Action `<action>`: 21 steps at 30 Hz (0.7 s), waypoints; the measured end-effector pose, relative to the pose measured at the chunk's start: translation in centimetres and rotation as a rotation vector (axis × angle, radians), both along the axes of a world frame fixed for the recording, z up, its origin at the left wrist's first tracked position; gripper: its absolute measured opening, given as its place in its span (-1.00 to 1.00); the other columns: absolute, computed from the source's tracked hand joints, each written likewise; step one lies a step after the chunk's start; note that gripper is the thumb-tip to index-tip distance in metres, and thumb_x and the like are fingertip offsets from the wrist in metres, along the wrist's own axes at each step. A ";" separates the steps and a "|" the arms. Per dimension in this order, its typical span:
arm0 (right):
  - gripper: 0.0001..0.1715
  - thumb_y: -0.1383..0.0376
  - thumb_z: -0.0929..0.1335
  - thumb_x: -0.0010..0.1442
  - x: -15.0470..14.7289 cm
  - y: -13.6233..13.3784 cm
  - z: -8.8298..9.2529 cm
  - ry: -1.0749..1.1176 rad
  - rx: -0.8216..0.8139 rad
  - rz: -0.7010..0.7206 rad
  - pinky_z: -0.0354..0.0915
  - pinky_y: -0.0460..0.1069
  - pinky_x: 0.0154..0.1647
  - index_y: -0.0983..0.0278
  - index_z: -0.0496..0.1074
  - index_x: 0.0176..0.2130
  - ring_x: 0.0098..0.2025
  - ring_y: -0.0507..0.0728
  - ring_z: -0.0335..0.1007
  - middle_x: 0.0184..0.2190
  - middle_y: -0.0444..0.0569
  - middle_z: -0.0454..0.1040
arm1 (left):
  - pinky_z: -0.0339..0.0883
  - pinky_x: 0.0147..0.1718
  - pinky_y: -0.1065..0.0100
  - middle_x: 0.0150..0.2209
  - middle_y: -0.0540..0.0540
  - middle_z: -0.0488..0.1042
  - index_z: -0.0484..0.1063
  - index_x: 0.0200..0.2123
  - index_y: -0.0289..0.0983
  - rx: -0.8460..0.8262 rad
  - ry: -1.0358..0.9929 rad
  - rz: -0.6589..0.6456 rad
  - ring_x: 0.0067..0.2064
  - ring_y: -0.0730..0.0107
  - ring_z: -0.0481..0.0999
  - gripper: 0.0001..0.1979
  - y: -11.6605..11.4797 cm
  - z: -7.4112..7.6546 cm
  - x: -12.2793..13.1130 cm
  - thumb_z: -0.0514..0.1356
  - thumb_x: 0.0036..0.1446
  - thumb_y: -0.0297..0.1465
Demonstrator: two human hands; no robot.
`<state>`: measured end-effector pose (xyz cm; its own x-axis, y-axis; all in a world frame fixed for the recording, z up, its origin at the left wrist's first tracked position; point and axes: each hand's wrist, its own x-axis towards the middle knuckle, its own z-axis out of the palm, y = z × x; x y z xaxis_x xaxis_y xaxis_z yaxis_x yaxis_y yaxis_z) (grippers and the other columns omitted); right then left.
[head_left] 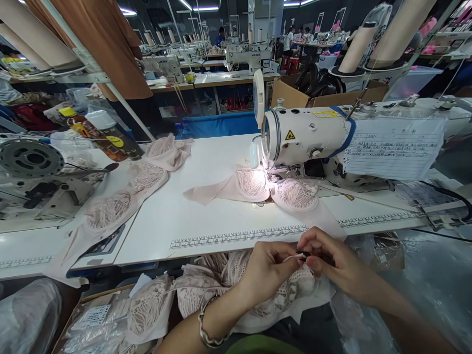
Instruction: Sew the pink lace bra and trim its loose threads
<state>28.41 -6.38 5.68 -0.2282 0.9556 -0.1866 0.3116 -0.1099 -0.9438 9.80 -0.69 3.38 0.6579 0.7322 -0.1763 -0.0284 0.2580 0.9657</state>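
We see pale pink lace bra pieces (254,184) on the white table (206,206), beside a white sewing machine (306,135) with blue trim.

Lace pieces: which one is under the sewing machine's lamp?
The lace piece under the sewing machine head, lit at its middle. The left pile and the lap pile by the hands are unlit.

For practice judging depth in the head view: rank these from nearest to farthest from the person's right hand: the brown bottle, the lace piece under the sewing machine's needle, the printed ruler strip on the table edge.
Measured from the right hand:
1. Printed ruler strip, just beyond the fingers on the table's near edge.
2. Lace piece, farther in, under the lit needle.
3. Brown bottle, far left, at the table's back.
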 end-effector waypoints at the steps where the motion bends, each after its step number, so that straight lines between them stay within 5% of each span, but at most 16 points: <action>1: -0.60 -0.10 0.25 0.37 -0.2 0.0 -0.1 0.010 0.002 -0.007 0.15 -0.08 -0.46 0.16 0.27 -0.14 -0.48 0.03 0.17 -0.47 -0.21 0.26 | -0.11 -0.59 0.46 -0.63 0.06 0.21 0.46 -0.54 -0.37 0.005 0.003 0.003 -0.57 0.60 0.04 -0.57 0.0 0.0 0.0 0.36 0.02 -0.08; 6: -0.57 -0.12 0.25 0.36 -0.6 0.2 -0.5 -0.012 0.040 -0.094 0.10 -0.09 -0.52 0.17 0.27 -0.16 -0.54 0.03 0.13 -0.55 -0.24 0.22 | -0.12 -0.59 0.46 -0.64 0.06 0.19 0.54 -0.48 -0.39 0.030 -0.006 0.003 -0.58 0.60 0.02 -0.56 -0.3 -0.1 -0.2 0.33 0.09 -0.07; 11: -0.45 -0.23 0.23 0.30 1.4 -0.8 -1.3 -0.066 0.265 -0.313 0.05 -0.08 -0.55 0.17 0.37 -0.25 -0.58 0.02 0.08 -0.58 -0.22 0.17 | -0.16 -0.60 0.45 -0.67 0.08 0.16 0.61 -0.41 -0.40 -0.014 -0.050 0.049 -0.60 0.62 -0.03 -0.48 0.1 -0.1 -0.4 0.34 0.06 0.02; 14: -0.34 -0.31 0.24 0.23 2.2 -1.6 -2.4 -0.158 0.227 -0.158 -0.01 -0.06 -0.59 0.18 0.45 -0.31 -0.62 0.01 0.00 -0.63 -0.22 0.15 | -0.22 -0.62 0.45 -0.71 0.15 0.06 0.59 -0.43 -0.39 -0.085 -0.120 0.088 -0.63 0.66 -0.11 -0.50 0.3 -0.3 -0.4 0.37 0.03 0.01; 18: -0.68 0.04 0.33 0.35 1.6 -2.1 -3.9 -0.317 0.147 0.079 0.17 -0.05 -0.48 0.19 0.47 -0.31 -0.51 0.06 0.30 -0.48 -0.11 0.45 | -0.23 -0.64 0.47 -0.73 0.15 0.08 0.59 -0.42 -0.39 -0.140 -0.155 0.128 -0.65 0.68 -0.10 -0.53 0.4 -0.6 -0.5 0.39 0.03 -0.02; 21: -0.60 0.06 0.34 0.32 1.4 -2.8 -3.7 -0.343 0.162 0.141 0.20 -0.05 -0.47 0.21 0.39 -0.48 -0.48 0.08 0.30 -0.50 -0.10 0.38 | 0.13 -0.57 0.48 -0.61 0.00 0.39 0.61 -0.37 -0.38 -0.078 -0.157 0.152 -0.58 0.56 0.25 -0.60 0.9 -0.9 -0.9 0.34 0.12 -0.09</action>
<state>29.80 -9.14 1.98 -0.3100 0.9426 -0.1243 0.6129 0.0982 -0.7841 8.90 0.18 2.45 0.5651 0.8130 -0.1402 -0.2205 0.3126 0.9239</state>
